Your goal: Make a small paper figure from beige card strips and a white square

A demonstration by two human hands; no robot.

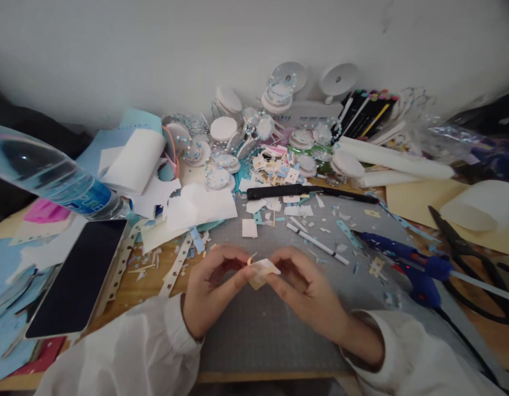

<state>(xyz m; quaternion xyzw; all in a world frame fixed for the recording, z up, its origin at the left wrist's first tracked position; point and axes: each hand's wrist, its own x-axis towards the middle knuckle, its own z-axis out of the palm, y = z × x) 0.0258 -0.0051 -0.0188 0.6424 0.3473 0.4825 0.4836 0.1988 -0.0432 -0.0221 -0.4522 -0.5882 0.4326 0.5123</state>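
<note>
Between my two hands is a small cream and white piece of paper or card, held above the grey cutting mat. My left hand pinches its left edge between thumb and index finger, where a thin strip curls up. My right hand grips its right edge the same way. A small pale square of card lies on the mat just beyond my fingers. A white pen rests to the right of it, among scattered scraps.
At right are a blue hot glue gun and black scissors. A black-handled tool crosses behind my hands. A phone and water bottle are at left. Several white beaded round pieces crowd the back by the wall.
</note>
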